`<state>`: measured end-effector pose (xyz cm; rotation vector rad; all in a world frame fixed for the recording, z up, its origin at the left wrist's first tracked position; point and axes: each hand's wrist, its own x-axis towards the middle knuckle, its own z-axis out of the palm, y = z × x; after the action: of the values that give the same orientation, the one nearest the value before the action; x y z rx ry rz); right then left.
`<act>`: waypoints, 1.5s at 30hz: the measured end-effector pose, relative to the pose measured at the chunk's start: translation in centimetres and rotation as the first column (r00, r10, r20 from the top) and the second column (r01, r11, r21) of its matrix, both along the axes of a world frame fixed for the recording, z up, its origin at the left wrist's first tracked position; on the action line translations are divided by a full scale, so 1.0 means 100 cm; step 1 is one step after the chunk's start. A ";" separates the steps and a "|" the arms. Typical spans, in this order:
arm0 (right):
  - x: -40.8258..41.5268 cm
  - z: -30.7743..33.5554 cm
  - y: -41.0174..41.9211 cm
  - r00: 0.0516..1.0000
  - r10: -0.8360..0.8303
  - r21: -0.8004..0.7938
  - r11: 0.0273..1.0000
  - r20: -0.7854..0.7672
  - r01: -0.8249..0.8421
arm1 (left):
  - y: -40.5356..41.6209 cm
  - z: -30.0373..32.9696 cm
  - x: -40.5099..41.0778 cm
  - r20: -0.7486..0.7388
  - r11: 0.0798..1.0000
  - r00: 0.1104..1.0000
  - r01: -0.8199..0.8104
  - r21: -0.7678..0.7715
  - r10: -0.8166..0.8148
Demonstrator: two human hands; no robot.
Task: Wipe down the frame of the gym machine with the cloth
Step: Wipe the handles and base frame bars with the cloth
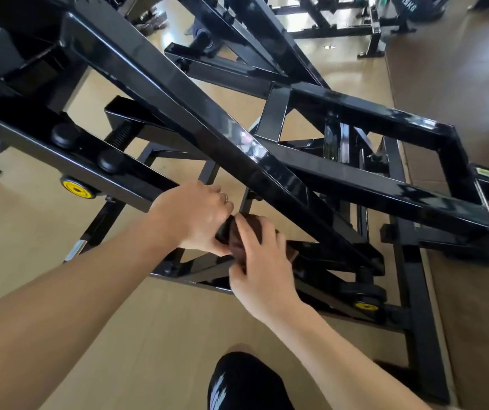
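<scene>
Both hands (196, 216) hold cloth (237, 232); "15KG" weight (409, 7) behind

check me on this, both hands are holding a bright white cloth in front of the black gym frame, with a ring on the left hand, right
Not quite: the cloth is dark brown, not bright white. The head view shows it bunched between the left hand and the right hand. The rest holds: both hands grip it in front of the black gym frame, and a ring sits on the left hand.

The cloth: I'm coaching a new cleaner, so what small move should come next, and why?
Probably press the dark cloth onto the glossy black diagonal beam just above. Both the left hand and right hand hold it bunched, apparently off the frame.
</scene>
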<state>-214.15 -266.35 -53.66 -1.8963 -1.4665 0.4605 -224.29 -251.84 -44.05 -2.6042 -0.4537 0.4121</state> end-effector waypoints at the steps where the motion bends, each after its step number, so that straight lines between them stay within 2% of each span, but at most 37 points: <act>1: -0.007 0.009 0.007 0.999 0.026 0.028 0.999 0.024 -0.027 | 0.000 0.000 0.000 0.010 1.000 1.000 -0.001 -0.011 0.001; 3: -0.005 0.010 0.008 0.995 0.065 0.046 0.997 0.079 -0.069 | 0.000 0.000 0.000 0.023 1.000 1.000 -0.003 -0.025 0.004; 6: 0.025 -0.023 -0.021 0.987 0.084 0.025 0.996 0.135 -0.088 | 0.001 -0.003 -0.002 0.025 1.000 1.000 -0.002 0.014 0.002; 10: 0.071 -0.074 -0.070 0.992 -0.114 -0.217 0.968 0.050 0.122 | 0.001 -0.004 -0.004 0.013 0.999 1.000 -0.018 0.047 0.018; 12: 0.082 -0.081 -0.079 0.990 -0.133 -0.322 0.936 0.053 0.143 | 0.000 -0.003 -0.004 -0.004 0.998 0.999 -0.042 0.044 0.043; 14: 0.078 -0.070 -0.067 0.989 -0.131 -0.359 0.922 0.068 0.147 | -0.002 -0.002 -0.003 -0.016 0.997 0.998 -0.058 0.052 0.059; 16: 0.060 -0.046 -0.043 0.994 -0.055 -0.265 0.961 0.090 0.077 | -0.005 0.001 -0.001 -0.022 0.996 0.997 -0.070 0.061 0.071; 19: 0.019 -0.005 -0.007 0.973 0.164 -0.016 0.986 0.162 -0.163 | -0.007 0.003 0.001 -0.013 0.997 0.998 -0.062 0.047 0.063; 23: 0.018 0.005 0.001 0.928 0.273 0.024 0.957 0.252 -0.288 | -0.007 0.001 0.001 -0.019 0.994 0.995 -0.102 0.029 0.102; 28: 0.076 -0.043 -0.033 0.961 0.218 -0.068 0.975 0.170 -0.210 | -0.004 -0.003 0.000 -0.051 0.983 0.984 -0.169 0.074 0.173; 34: 0.093 -0.067 -0.040 0.955 0.172 -0.068 0.985 0.243 -0.160 | -0.001 -0.008 -0.004 -0.008 0.988 0.991 -0.132 0.076 0.133; 38: 0.081 -0.076 -0.039 0.981 0.100 -0.006 0.995 0.167 -0.100 | -0.003 -0.004 -0.005 -0.004 0.990 0.992 -0.122 0.075 0.123; 41: 0.078 -0.079 -0.040 0.988 0.104 -0.011 0.995 0.118 -0.104 | -0.002 -0.005 -0.005 -0.011 0.993 0.995 -0.101 0.061 0.102; 45: 0.075 -0.070 -0.036 0.993 0.118 -0.037 0.992 -0.024 -0.119 | -0.002 -0.003 -0.005 -0.067 0.993 0.992 -0.102 0.058 0.106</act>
<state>-206.65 -269.93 -60.62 -1.8343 -1.5727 0.5665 -224.77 -252.00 -44.40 -2.5128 -0.5701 0.5162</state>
